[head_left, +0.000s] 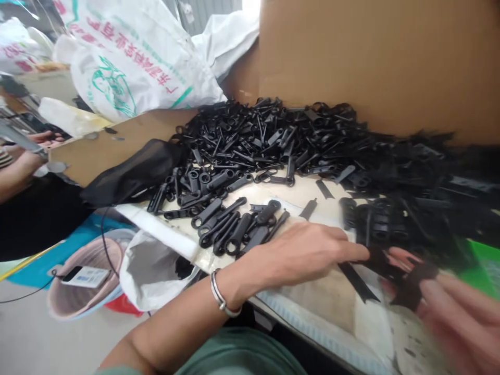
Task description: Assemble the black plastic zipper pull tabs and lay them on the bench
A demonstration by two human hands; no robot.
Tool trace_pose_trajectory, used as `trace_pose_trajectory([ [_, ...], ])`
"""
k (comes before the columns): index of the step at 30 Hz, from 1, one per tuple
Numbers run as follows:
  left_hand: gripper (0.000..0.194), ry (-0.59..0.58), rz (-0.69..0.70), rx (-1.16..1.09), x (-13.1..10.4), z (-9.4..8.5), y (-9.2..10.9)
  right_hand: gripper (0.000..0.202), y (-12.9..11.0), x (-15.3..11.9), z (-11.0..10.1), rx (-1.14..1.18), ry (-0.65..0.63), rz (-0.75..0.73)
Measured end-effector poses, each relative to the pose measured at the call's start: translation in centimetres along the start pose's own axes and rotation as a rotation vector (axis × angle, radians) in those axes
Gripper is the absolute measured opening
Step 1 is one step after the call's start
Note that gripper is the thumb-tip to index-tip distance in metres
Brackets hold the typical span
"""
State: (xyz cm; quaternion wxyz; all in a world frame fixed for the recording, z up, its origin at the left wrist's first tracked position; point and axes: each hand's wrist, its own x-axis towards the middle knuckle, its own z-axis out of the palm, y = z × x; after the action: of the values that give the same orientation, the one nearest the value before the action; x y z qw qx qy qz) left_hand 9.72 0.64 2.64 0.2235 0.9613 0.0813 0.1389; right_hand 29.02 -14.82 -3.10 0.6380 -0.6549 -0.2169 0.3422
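Green clothing cropped below, both hands gripping black parts (right one blurred, cut off)

We note a white woven sack with red and green print at the upper left, and a brown cardboard panel standing at the back right. A sheer black cloth lies at the left side of the table. Below, we observe a pink basket with a white device in it, an open white bag just beside, and a red object, partly hidden. We record a bright green object at the right edge.
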Motion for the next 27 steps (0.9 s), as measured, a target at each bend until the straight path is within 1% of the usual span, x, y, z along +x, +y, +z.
trace_pose_trajectory([
  [2, 0.037, 0.105, -0.027, -0.147, 0.0, 1.1, -0.3, 0.029, -0.2, -0.3, 0.8, -0.016, 0.072, 0.099],
  [3, 0.034, 0.161, -0.054, -0.215, 0.0, 1.7, -0.5, 0.031, -0.3, -0.5, 1.2, 0.004, 0.114, 0.121],
  [5, 0.032, 0.235, -0.128, -0.319, 0.0, 2.7, -0.6, 0.036, -0.3, -0.8, 2.1, 0.059, 0.187, 0.092],
  [7, 0.043, 0.235, -0.217, -0.344, -0.1, 3.6, -0.6, 0.035, 0.0, -0.9, 2.7, 0.107, 0.236, 0.049],
  [9, 0.058, 0.172, -0.285, -0.271, -0.4, 4.3, -0.4, 0.03, 0.5, -0.8, 2.7, 0.154, 0.28, 0.011],
  [10, 0.063, 0.139, -0.3, -0.203, -0.6, 4.7, -0.4, 0.029, 0.8, -0.7, 2.6, 0.172, 0.297, 0.001],
  [12, 0.063, 0.086, -0.296, -0.041, -0.8, 5.2, -0.3, 0.028, 1.1, -0.6, 2.3, 0.22, 0.321, -0.003],
  [14, 0.057, 0.047, -0.276, 0.104, -0.8, 5.5, -0.4, 0.029, 1.1, -0.6, 2.0, 0.279, 0.328, -0.017],
  [16, 0.046, 0.035, -0.268, 0.215, -0.6, 5.5, -0.4, 0.027, 0.8, -0.7, 1.9, 0.321, 0.33, -0.052],
  [17, 0.039, 0.054, -0.26, 0.249, -0.5, 5.4, -0.3, 0.024, 0.5, -0.8, 1.8, 0.328, 0.329, -0.069],
  [19, 0.026, 0.151, -0.232, 0.243, -0.3, 5.1, 0.1, 0.017, -0.2, -1.2, 1.8, 0.341, 0.338, -0.095],
  [21, 0.02, 0.28, -0.228, 0.107, -0.2, 4.8, 1.1, 0.01, -0.8, -1.8, 2.0, 0.347, 0.346, -0.107],
  [23, 0.025, 0.367, -0.291, -0.161, -0.1, 4.6, 2.3, 0.006, -1.2, -2.7, 2.4, 0.344, 0.334, -0.116],
  [25, 0.026, 0.401, -0.355, -0.545, -0.1, 4.6, 3.5, 0.008, -1.2, -3.6, 3.2, 0.328, 0.285, -0.104],
  [27, 0.025, 0.433, -0.361, -0.957, 0.0, 4.7, 4.3, 0.012, -0.9, -4.6, 4.1, 0.311, 0.21, -0.061],
])
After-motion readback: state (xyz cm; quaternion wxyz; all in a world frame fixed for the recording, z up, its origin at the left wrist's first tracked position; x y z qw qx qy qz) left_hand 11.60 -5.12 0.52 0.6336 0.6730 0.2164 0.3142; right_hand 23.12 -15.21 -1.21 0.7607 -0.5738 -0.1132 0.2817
